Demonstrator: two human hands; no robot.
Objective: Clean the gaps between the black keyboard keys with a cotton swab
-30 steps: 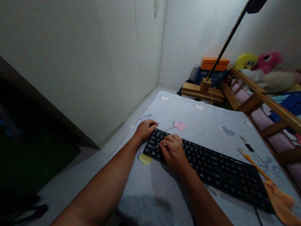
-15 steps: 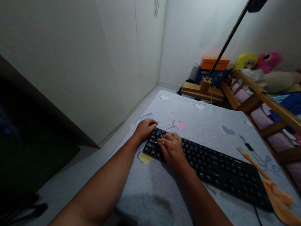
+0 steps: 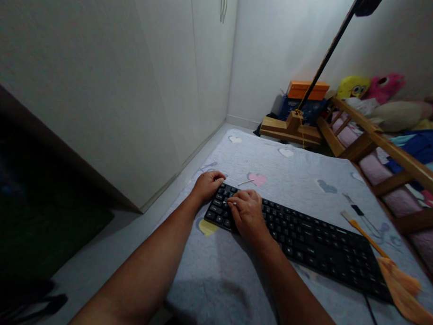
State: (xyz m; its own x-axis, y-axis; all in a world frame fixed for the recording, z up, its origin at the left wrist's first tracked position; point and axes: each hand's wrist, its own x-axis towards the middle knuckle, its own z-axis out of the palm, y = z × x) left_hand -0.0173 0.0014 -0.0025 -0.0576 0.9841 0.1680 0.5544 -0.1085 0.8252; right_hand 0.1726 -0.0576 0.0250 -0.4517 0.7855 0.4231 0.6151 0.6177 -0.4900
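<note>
since the earlier frames the swab (image 3: 230, 203) tip has crept from the lower keys up toward the far rows at the left end of the keyboard (image 3: 299, 241); the hands otherwise sit as before.

left hand (image 3: 207, 185): curled over the keyboard's far left corner, fingers bent down onto the edge, bracing it.

right hand (image 3: 248, 214): resting on the keyboard's left keys, fingers pinched shut around the thin white swab, whose tip pokes out to the left onto the keys.

the keyboard lies slantwise on a grey blanket (image 3: 273, 169) with heart prints. a second swab (image 3: 246, 182) lies on the blanket just beyond the keyboard's left end. past the keyboard's right end lie a small black tool (image 3: 358, 210), a brush (image 3: 363, 231) with an orange handle, and an orange cloth (image 3: 400, 292) touching the keyboard's right edge.
</note>
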